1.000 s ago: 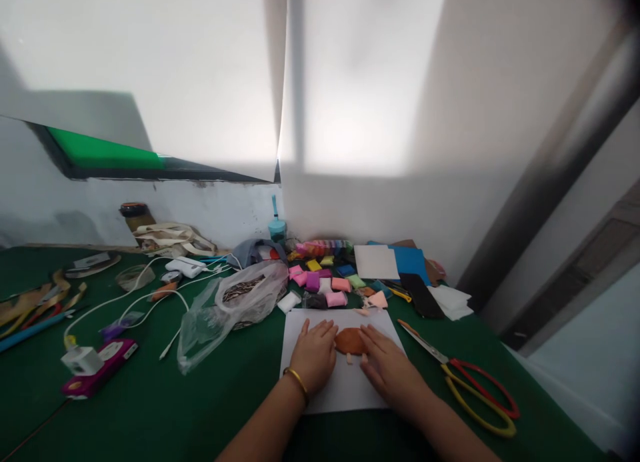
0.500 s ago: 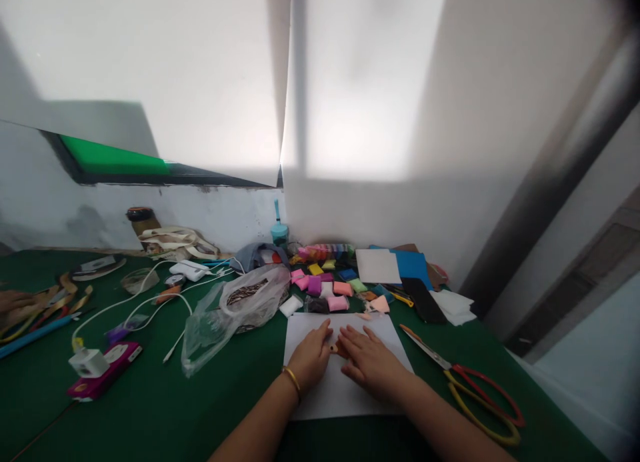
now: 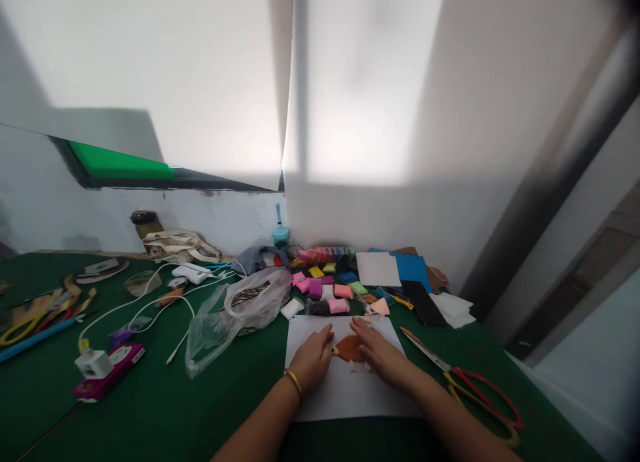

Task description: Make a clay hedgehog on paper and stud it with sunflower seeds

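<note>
A flat turtle-like figure (image 3: 350,349) lies on a sheet of white paper (image 3: 350,402). Its body is brown, and it has a small peach head with a dark eye spot and peach feet below. My left hand (image 3: 310,361) rests on the paper at the head end, fingers stretched out. On the opposite side, my right hand (image 3: 384,361) is spread over the figure's right end and hides part of it. Neither hand grips anything. Scissors (image 3: 450,369) with red and yellow handles lie right of the paper.
Several colourful clay packets (image 3: 339,306) crowd behind the paper. A clear plastic bag (image 3: 210,342) and white cables (image 3: 173,355) lie left, near a magenta power strip (image 3: 113,375). A black phone (image 3: 423,303), white sheets (image 3: 453,309) and a cutter (image 3: 403,301) are back right.
My right hand has shifted right and lifted off much of the brown body, so its shape and peach feet now show. My left hand has stayed nearly in place.
</note>
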The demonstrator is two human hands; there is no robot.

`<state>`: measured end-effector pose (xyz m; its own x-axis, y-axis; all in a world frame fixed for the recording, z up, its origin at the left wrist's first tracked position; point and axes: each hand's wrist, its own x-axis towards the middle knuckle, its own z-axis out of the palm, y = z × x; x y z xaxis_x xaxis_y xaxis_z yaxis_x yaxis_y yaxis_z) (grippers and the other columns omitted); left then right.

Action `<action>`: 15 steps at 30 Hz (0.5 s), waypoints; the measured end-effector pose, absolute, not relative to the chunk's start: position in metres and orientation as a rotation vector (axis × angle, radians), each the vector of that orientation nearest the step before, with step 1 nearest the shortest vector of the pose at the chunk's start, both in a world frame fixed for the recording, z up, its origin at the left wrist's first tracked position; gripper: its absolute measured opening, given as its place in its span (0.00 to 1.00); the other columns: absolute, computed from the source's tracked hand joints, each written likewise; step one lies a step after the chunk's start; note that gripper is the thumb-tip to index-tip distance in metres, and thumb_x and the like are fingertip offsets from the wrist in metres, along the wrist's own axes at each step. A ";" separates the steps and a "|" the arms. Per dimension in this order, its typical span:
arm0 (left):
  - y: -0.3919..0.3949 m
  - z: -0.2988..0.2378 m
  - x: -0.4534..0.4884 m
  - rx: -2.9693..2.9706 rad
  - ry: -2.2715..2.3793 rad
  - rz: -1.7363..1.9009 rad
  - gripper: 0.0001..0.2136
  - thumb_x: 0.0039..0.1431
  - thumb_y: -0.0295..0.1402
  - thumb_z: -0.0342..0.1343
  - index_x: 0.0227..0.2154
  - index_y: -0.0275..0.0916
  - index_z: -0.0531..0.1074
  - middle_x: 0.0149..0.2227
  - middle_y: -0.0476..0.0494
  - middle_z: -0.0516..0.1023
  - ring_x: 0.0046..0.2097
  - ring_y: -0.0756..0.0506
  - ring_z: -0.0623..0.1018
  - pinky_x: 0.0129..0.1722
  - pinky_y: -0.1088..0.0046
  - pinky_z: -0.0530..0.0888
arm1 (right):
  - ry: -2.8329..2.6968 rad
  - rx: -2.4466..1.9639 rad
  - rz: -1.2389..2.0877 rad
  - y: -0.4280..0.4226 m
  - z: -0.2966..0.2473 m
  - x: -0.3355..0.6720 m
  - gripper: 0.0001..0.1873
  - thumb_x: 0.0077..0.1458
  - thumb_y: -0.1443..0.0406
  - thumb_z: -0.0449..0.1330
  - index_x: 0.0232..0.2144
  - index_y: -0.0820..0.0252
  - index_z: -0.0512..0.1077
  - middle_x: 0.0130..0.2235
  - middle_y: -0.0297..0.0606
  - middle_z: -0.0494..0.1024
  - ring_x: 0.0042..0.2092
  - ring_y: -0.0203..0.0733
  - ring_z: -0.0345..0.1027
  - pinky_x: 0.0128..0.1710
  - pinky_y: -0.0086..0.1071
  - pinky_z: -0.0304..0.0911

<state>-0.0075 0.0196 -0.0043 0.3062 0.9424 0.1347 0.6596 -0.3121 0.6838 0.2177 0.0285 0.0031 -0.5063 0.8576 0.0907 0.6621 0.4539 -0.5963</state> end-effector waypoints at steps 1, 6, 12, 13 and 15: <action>0.019 -0.004 -0.007 2.050 1.409 0.745 0.23 0.58 0.30 0.42 0.57 0.37 0.57 0.51 0.42 0.71 0.53 0.47 0.69 0.52 0.70 0.64 | -2.226 -1.305 0.697 0.032 -0.001 0.223 0.32 0.59 0.48 0.39 0.61 0.56 0.52 0.64 0.41 0.48 0.65 0.45 0.37 0.62 0.46 0.37; 0.007 0.019 -0.017 2.184 1.524 1.082 0.15 0.59 0.34 0.42 0.46 0.38 0.69 0.47 0.41 0.73 0.50 0.45 0.70 0.51 0.66 0.65 | -1.860 -1.386 0.717 0.041 -0.021 0.243 0.31 0.59 0.48 0.39 0.54 0.60 0.63 0.59 0.45 0.62 0.61 0.47 0.51 0.60 0.47 0.47; 0.007 0.063 -0.086 2.114 2.308 1.243 0.14 0.60 0.36 0.42 0.37 0.38 0.71 0.40 0.38 0.73 0.47 0.39 0.69 0.50 0.57 0.62 | -1.797 -1.332 0.660 0.039 -0.024 0.238 0.27 0.59 0.50 0.42 0.47 0.59 0.69 0.52 0.45 0.70 0.55 0.48 0.61 0.56 0.44 0.56; 0.012 0.067 -0.097 2.071 2.427 1.262 0.14 0.60 0.35 0.42 0.41 0.37 0.70 0.45 0.36 0.71 0.51 0.38 0.67 0.52 0.56 0.61 | -1.796 -1.335 0.644 0.040 -0.023 0.237 0.26 0.59 0.51 0.42 0.46 0.59 0.70 0.51 0.45 0.71 0.54 0.47 0.62 0.55 0.44 0.57; 0.024 0.070 -0.112 2.104 2.501 1.193 0.18 0.59 0.34 0.42 0.50 0.37 0.65 0.55 0.37 0.64 0.58 0.38 0.60 0.57 0.56 0.55 | -1.793 -1.338 0.602 0.040 -0.020 0.237 0.23 0.59 0.53 0.43 0.45 0.58 0.70 0.50 0.44 0.71 0.53 0.47 0.63 0.54 0.43 0.59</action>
<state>-0.1121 0.0240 0.0696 -0.2327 0.7312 0.6413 0.9585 0.0609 0.2784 0.2371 0.0405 -0.0201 -0.1190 0.9411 0.3164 0.5597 0.3268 -0.7615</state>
